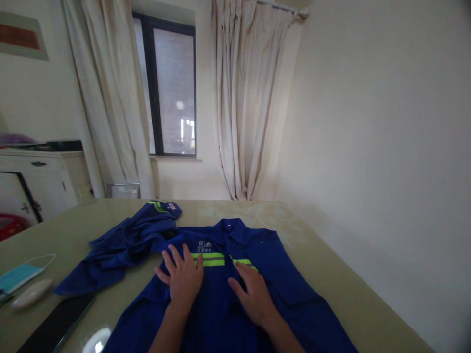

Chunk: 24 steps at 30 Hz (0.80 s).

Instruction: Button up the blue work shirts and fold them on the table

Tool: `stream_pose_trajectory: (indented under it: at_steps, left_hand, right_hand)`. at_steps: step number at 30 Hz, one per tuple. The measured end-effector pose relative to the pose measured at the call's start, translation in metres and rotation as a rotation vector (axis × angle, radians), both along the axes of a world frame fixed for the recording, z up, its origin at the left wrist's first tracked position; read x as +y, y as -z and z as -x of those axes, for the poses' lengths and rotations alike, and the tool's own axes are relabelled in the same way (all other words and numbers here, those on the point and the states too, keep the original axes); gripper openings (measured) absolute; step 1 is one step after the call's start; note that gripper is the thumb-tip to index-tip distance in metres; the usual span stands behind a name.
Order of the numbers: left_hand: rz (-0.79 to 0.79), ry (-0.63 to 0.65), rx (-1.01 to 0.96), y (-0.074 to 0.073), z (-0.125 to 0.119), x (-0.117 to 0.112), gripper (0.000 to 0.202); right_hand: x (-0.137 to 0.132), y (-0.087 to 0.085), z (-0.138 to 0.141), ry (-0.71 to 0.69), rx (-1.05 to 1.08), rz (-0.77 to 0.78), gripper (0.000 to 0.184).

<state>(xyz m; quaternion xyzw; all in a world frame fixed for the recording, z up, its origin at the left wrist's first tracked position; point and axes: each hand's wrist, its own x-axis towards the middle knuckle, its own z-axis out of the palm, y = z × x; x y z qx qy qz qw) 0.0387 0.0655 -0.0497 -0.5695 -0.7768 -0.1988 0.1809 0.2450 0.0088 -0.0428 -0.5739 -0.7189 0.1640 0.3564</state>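
A blue work jacket (279, 279) with a yellow-green reflective stripe lies front up on the table (331, 274), collar away from me. My left hand (182, 277) rests flat on its chest, fingers spread, just left of the front opening. My right hand (252, 291) lies flat on the chest to the right of the opening, fingers stretched out. Neither hand holds anything. A second blue garment (125, 245) lies crumpled to the left, touching the jacket's sleeve.
At the table's left edge lie a light blue face mask (16, 275), a white oval object (31, 293) and a dark phone-like slab (59, 321). A white cabinet (40, 181) stands at left; curtains, a window and a wall close the far and right sides.
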Motion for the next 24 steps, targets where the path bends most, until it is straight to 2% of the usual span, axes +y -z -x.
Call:
stream_pose_trajectory:
  at_steps: [2, 4, 9, 12, 15, 19, 21, 24]
  left_hand:
    - [-0.023, 0.010, 0.000, 0.002, 0.004, 0.001, 0.058]
    - [-0.022, 0.110, -0.037, 0.003, 0.001, 0.001, 0.052]
    - [0.075, 0.614, -0.277, -0.001, -0.025, -0.007, 0.038]
    - [0.164, 0.805, -0.364, -0.002, -0.041, -0.012, 0.037]
    - [0.184, 0.877, -0.398, 0.002, -0.048, -0.015, 0.042]
    - [0.224, 0.964, -0.397, 0.001, -0.048, -0.015, 0.058]
    - [0.277, 0.959, -0.387, -0.005, -0.048, -0.018, 0.060]
    - [0.358, 0.885, -0.359, -0.013, -0.053, -0.027, 0.056]
  right_hand:
    - [0.001, 0.002, 0.000, 0.004, -0.056, 0.023, 0.051]
    - [0.003, 0.003, 0.000, 0.007, -0.092, 0.042, 0.052]
    - [0.007, 0.008, 0.001, 0.027, -0.121, 0.015, 0.044]
    - [0.009, 0.012, 0.002, 0.044, -0.133, 0.002, 0.039]
    - [0.011, 0.015, 0.002, 0.065, -0.129, -0.028, 0.039]
    - [0.014, 0.011, 0.001, 0.068, -0.110, -0.048, 0.043]
    - [0.016, 0.008, 0.001, 0.066, -0.111, -0.035, 0.043]
    - [0.021, 0.004, 0.003, 0.079, -0.140, -0.023, 0.043]
